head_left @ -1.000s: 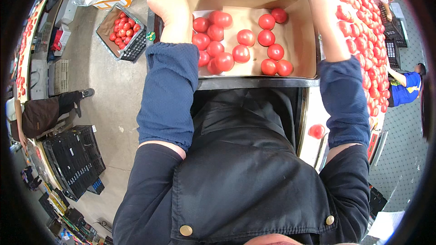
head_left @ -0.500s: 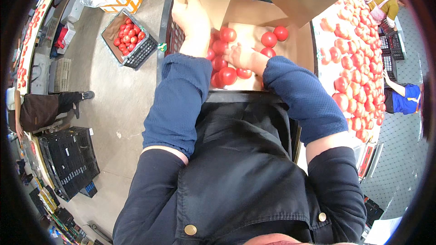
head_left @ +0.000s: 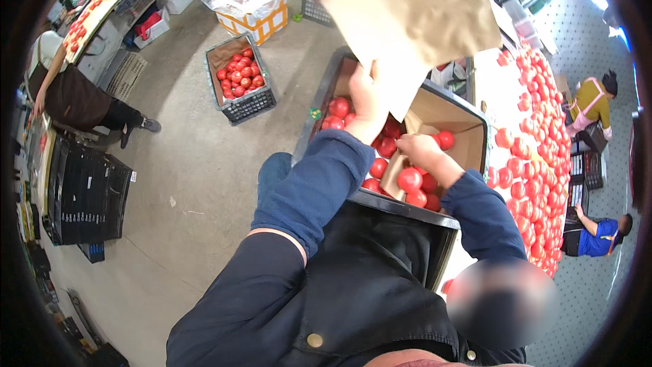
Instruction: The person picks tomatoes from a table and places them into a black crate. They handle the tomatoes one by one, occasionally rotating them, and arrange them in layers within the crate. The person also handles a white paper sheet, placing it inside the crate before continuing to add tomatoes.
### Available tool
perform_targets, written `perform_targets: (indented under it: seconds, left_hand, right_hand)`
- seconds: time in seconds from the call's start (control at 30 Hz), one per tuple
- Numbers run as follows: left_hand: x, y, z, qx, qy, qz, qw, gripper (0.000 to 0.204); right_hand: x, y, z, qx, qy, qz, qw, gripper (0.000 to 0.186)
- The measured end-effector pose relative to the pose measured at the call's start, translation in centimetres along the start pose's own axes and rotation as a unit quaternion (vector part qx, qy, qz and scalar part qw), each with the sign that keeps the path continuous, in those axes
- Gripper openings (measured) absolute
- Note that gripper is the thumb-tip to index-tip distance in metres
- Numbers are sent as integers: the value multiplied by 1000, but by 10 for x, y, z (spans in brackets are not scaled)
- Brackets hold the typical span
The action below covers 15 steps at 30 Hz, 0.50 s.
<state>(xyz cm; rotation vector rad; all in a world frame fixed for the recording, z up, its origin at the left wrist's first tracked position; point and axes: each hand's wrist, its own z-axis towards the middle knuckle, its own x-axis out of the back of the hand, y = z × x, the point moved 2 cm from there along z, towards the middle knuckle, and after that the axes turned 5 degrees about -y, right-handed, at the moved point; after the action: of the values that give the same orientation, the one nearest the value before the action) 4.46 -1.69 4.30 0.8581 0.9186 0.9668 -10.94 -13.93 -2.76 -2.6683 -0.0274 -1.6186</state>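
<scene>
My left hand (head_left: 369, 102) is closed on the lower edge of a large brown paper sheet (head_left: 421, 17), which is raised over the far side of a black plastic crate (head_left: 477, 129). The crate is lined with brown paper and holds red tomatoes (head_left: 410, 179) on both sides of a brown paper fold (head_left: 394, 175). Inside the crate, my right hand (head_left: 424, 151) has its fingers bent together at the top of that fold. The raised sheet and my left hand hide part of the crate's far left.
Many tomatoes (head_left: 523, 190) cover a table on the right. To the left, a smaller crate (head_left: 251, 109) of tomatoes stands on the floor near a white-and-orange box (head_left: 255, 17). Black crates (head_left: 88, 190) are stacked at far left. Other people stand at both sides.
The view has turned, so the crate sits further right and slanted. My right hand has moved from among the tomatoes to the paper fold. My left hand still holds the sheet.
</scene>
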Motion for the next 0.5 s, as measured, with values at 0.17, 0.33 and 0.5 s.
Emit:
perform_targets:
  seconds: [0.17, 0.33, 0.5]
  left_hand:
    - [-3, 1, -6, 1, -64, 41, 997, 32]
    - [-7, 5, -12, -70, -53, 146, 985, 26]
    - [-9, 1, -15, -94, -72, 153, 981, 22]
  right_hand:
    - [11, 23, -39, 7, 183, 36, 982, 5]
    - [30, 18, -56, -4, 244, 52, 968, 7]
    - [90, 0, -50, 1, 327, 92, 940, 9]
